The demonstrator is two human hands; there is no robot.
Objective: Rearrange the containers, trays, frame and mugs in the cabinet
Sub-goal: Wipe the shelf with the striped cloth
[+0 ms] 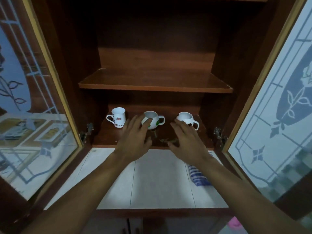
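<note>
Both hands reach in with fingers spread. On the lower shelf (pixel 108 138), the left hand (pixel 135 137) touches the green-patched mug (pixel 154 124); the right hand (pixel 185 141) nears the black-patched mug (pixel 186 117). Both handles point right.

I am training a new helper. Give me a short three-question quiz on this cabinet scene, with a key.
1. How many mugs stand on the lower shelf?
2. The tall mug's handle points: A) to the picture's left, B) to the picture's right, C) at the camera.
3. True or false: the left hand reaches for the tall mug.
Key: 1) three; 2) A; 3) false, its fingers are at the green-patched round mug.
</note>
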